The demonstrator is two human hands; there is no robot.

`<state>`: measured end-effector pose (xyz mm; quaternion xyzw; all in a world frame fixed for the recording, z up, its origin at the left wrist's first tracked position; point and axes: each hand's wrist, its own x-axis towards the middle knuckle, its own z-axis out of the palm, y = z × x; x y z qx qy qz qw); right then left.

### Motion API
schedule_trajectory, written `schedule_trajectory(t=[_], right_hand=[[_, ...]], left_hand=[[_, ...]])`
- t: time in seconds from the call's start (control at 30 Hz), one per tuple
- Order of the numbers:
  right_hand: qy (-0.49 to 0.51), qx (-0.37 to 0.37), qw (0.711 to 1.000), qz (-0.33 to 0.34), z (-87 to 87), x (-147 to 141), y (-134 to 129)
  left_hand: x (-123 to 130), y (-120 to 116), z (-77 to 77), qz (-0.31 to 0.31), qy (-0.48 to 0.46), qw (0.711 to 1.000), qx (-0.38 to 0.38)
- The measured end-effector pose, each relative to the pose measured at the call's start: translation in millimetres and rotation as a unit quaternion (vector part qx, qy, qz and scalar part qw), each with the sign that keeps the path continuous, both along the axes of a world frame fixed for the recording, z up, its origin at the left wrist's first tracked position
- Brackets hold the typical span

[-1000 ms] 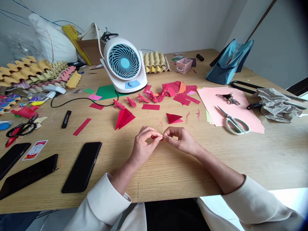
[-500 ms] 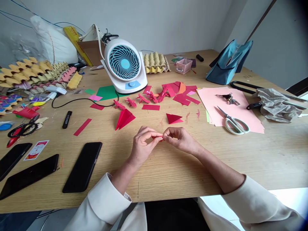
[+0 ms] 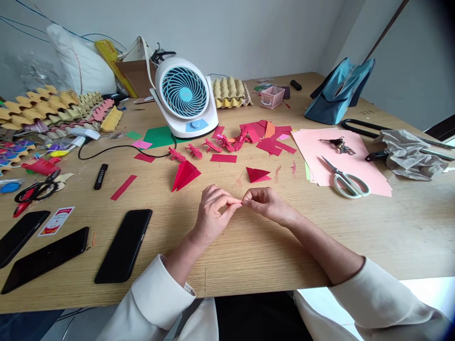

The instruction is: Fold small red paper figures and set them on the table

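Thumb and forefinger of my left hand (image 3: 215,210) are pinched together, meeting the pinched fingertips of my right hand (image 3: 268,206) just above the table. Between them is a small piece of red paper, almost wholly hidden by the fingers. Beyond my left hand lies a larger folded red paper (image 3: 185,176); a smaller folded red paper (image 3: 258,174) rests beyond my right hand. Farther back, several small folded red paper figures (image 3: 194,151) form a row. A red rectangle of paper (image 3: 223,158) lies in front of them.
A white fan (image 3: 212,124) stands at the back. Scissors (image 3: 350,183) and keys (image 3: 341,148) lie on pink paper sheets (image 3: 378,188) at right. At left are a black marker (image 3: 100,177), a red strip (image 3: 123,187), a phone (image 3: 123,246) and black-handled scissors (image 3: 41,190).
My fingers have closed further over the red paper, so less of it shows. Both hands stay in nearly the same place. The view has shifted very slightly.
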<state>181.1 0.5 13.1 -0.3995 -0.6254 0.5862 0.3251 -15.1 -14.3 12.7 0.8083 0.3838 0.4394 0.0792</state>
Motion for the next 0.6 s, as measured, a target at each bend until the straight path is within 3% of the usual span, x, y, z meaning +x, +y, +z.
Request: schedule_trajectory(t=[0.2, 0.37, 0.6], right_hand=[[-0.034, -0.009, 0.999, 0.01, -0.5, 3.0, 0.6], [-0.043, 0.011, 0.999, 0.007, 0.2, 4.8, 2.6], [-0.043, 0.183, 0.981, -0.046, 8.2, 0.4, -3.7]], left_hand=[[-1.0, -1.3, 1.6, 0.006, 0.083, 0.996, 0.029], [-0.7, -2.5, 0.5, 0.017, 0.099, 0.994, 0.036], [-0.1, 0.7, -3.5, 0.039, -0.013, 0.998, -0.048]])
